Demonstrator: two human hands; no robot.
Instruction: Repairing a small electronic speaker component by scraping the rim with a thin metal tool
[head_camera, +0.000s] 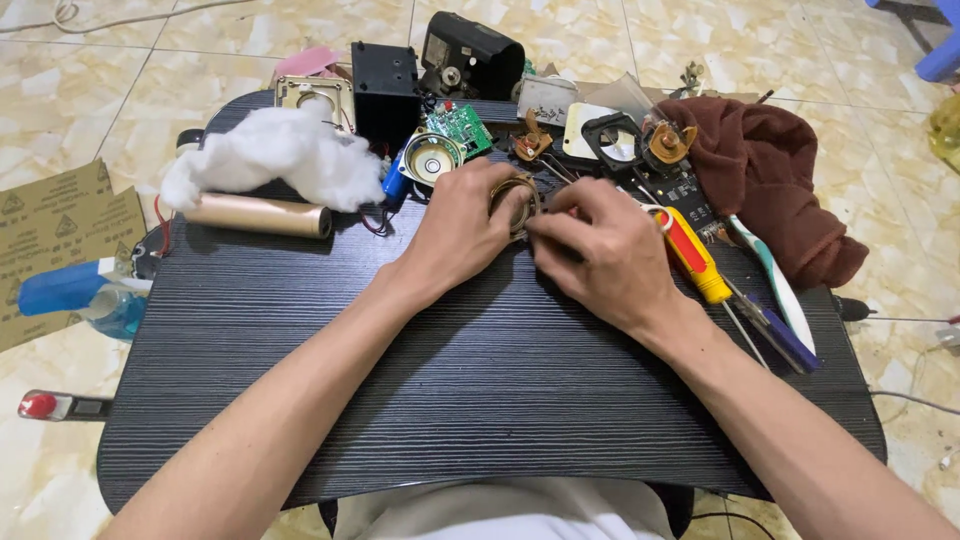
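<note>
small metal ring pinched between two hands over a cluttered work board

everything is placed relative to the small metal ring (515, 200), which is held just above the far middle of the dark wood-grain board (480, 380).

far to the left of the ring, off the board, a blue bottle (70, 290) is seen lying on the tiled floor (100, 90). nearer, still well left of the ring, a wad of white cotton stuffing (270, 155) is seen resting on a brass-coloured tube (258, 214). just left of and behind the ring, a small round speaker (432, 160) and a green circuit board (460, 125) are found, with a black box (385, 90) behind them.

the ring itself is gripped at its left rim by the left hand (460, 235), whose fingers are curled around it. the right hand (605, 255) is pressed in from the other side, fingertips pinched together at the ring's right edge; what exactly is nipped there cannot be told.

the ring is judged to be light, stiff and thin, probably with fine wire or brittle parts attached, so it is likely to bend or slip if squeezed hard. it is best taken by the outer rim, between thumb and forefinger, with any delicate centre left untouched.

just right of the ring, a red-and-yellow screwdriver (690, 255) is seen lying on the board, with a blue-handled tool (780, 335) beyond it. farther right and behind, a brown cloth (780, 170) is heaped at the board's edge.
</note>
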